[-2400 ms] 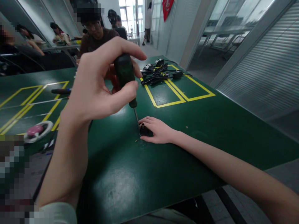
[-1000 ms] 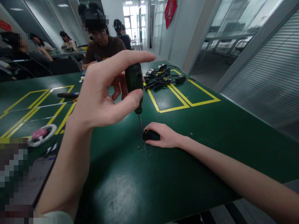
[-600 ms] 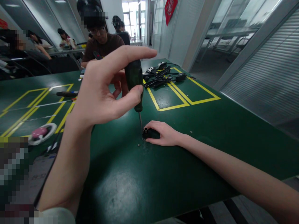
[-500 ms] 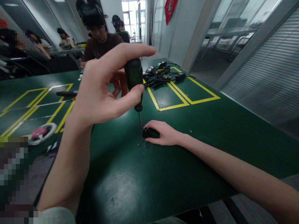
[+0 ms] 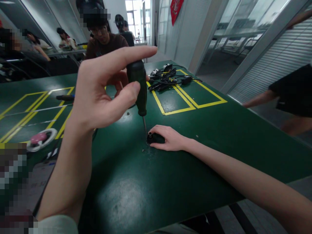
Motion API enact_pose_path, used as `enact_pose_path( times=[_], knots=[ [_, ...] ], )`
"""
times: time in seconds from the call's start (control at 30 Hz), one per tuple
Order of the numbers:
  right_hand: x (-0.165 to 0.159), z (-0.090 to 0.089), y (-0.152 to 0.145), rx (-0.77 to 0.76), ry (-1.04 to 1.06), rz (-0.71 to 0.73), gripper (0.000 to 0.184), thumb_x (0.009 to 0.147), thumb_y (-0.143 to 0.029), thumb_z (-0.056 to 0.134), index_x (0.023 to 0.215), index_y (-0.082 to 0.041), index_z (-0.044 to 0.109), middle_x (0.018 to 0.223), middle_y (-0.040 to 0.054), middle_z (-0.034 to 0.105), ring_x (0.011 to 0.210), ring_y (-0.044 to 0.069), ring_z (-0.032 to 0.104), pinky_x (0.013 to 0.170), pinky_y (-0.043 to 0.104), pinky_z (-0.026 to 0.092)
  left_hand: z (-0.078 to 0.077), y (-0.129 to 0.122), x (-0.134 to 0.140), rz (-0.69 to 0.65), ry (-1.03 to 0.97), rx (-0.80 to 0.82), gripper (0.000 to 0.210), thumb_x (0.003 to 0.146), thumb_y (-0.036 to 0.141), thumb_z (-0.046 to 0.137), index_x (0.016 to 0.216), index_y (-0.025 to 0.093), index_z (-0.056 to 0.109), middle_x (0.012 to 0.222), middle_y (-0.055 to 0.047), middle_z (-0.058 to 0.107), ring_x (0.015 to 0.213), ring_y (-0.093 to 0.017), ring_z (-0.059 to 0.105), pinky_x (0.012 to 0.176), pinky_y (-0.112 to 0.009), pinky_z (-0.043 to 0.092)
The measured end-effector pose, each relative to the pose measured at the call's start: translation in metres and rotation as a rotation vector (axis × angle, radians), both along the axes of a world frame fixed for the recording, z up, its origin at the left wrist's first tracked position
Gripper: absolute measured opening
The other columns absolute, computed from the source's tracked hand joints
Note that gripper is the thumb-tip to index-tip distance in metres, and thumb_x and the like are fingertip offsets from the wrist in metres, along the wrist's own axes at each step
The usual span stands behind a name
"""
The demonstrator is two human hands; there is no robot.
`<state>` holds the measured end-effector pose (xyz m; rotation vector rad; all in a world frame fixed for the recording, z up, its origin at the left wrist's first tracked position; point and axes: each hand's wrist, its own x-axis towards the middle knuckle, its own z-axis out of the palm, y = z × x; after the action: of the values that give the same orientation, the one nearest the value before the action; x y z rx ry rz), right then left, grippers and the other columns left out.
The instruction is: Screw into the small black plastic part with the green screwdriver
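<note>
My left hand [image 5: 104,87] grips the dark handle of a screwdriver [image 5: 137,94], thumb on its near side and index finger stretched out over the top. The screwdriver stands almost upright, its thin shaft pointing down to a small black part [image 5: 156,138] on the table. My right hand [image 5: 172,138] holds that part against the tabletop between thumb and fingers; a short round tube sticks up from it. What the part belongs to, I cannot make out, and the tip's exact contact is too small to see. Tiny metal bits, possibly screws [image 5: 143,150], lie just in front.
The green table [image 5: 195,175] carries yellow tape rectangles. Black cables with plugs [image 5: 168,78] lie in a heap at the back. To the left are a dark-handled tool [image 5: 64,97] and a white ring with a pink middle [image 5: 39,139]. A person [image 5: 104,42] sits opposite; another passes at the right.
The left thumb and fingers have shifted around the screwdriver handle, with the hand a little further left. The right hand keeps its hold. A person has come into view at the right.
</note>
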<state>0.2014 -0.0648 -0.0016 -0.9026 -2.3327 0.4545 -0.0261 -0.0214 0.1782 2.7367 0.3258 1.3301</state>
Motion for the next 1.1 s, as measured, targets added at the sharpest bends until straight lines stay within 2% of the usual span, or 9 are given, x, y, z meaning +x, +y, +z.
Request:
enact_pose_path(
  times=[0.17, 0.4, 0.57, 0.9, 1.0, 1.1],
  knots=[
    [0.0007, -0.0007, -0.0001, 0.008, 0.014, 0.007, 0.03, 0.094, -0.039, 0.071, 0.111, -0.016, 0.063, 0.106, 0.0125, 0.074, 0.096, 0.025, 0.071, 0.085, 0.039, 0.058, 0.0005, -0.0013, -0.0003, 0.054, -0.002, 0.058, 0.045, 0.095, 0.022, 0.056, 0.139, 0.024, 0.065, 0.116, 0.002, 0.073, 0.097, -0.016, 0.077, 0.075, -0.025, 0.066],
    [0.0011, -0.0003, 0.0001, -0.002, 0.014, 0.004, 0.03, 0.093, -0.039, 0.071, 0.111, -0.017, 0.063, 0.107, 0.0123, 0.075, 0.098, 0.025, 0.071, 0.086, 0.039, 0.058, 0.0014, -0.0011, -0.0011, 0.08, -0.001, 0.091, 0.043, 0.096, 0.026, 0.059, 0.138, 0.027, 0.063, 0.113, 0.001, 0.07, 0.096, -0.015, 0.078, 0.069, -0.019, 0.065],
    [0.0016, -0.0008, 0.0005, 0.005, 0.015, 0.002, 0.029, 0.093, -0.039, 0.071, 0.112, -0.017, 0.063, 0.108, 0.0124, 0.075, 0.098, 0.025, 0.072, 0.087, 0.039, 0.058, 0.0018, -0.0018, -0.0008, 0.097, 0.008, 0.114, 0.04, 0.097, 0.029, 0.059, 0.136, 0.024, 0.064, 0.105, 0.001, 0.069, 0.092, -0.015, 0.077, 0.067, -0.02, 0.065],
    [0.0012, -0.0007, 0.0003, 0.005, 0.006, 0.001, 0.028, 0.093, -0.039, 0.07, 0.11, -0.017, 0.063, 0.107, 0.0127, 0.075, 0.097, 0.025, 0.071, 0.086, 0.04, 0.058, 0.0034, -0.0039, -0.0007, 0.131, 0.02, 0.135, 0.037, 0.098, 0.03, 0.057, 0.134, 0.027, 0.064, 0.112, 0.005, 0.07, 0.081, -0.009, 0.075, 0.07, -0.026, 0.067],
    [0.0012, 0.0002, 0.0002, -0.001, 0.002, 0.001, 0.028, 0.093, -0.038, 0.071, 0.11, -0.017, 0.063, 0.107, 0.0126, 0.075, 0.098, 0.025, 0.071, 0.087, 0.04, 0.058, 0.0038, -0.0035, -0.0007, 0.127, 0.027, 0.149, 0.037, 0.098, 0.03, 0.057, 0.134, 0.025, 0.064, 0.111, 0.004, 0.07, 0.074, -0.005, 0.07, 0.066, -0.02, 0.063],
    [0.0009, 0.0013, -0.0001, -0.012, 0.007, 0.004, 0.028, 0.093, -0.038, 0.07, 0.111, -0.017, 0.064, 0.108, 0.0128, 0.075, 0.098, 0.025, 0.071, 0.087, 0.041, 0.058, 0.004, -0.0023, 0.0002, 0.1, 0.008, 0.189, 0.038, 0.096, 0.029, 0.059, 0.132, 0.022, 0.066, 0.108, 0.003, 0.071, 0.067, -0.002, 0.062, 0.056, -0.014, 0.053]
  ],
)
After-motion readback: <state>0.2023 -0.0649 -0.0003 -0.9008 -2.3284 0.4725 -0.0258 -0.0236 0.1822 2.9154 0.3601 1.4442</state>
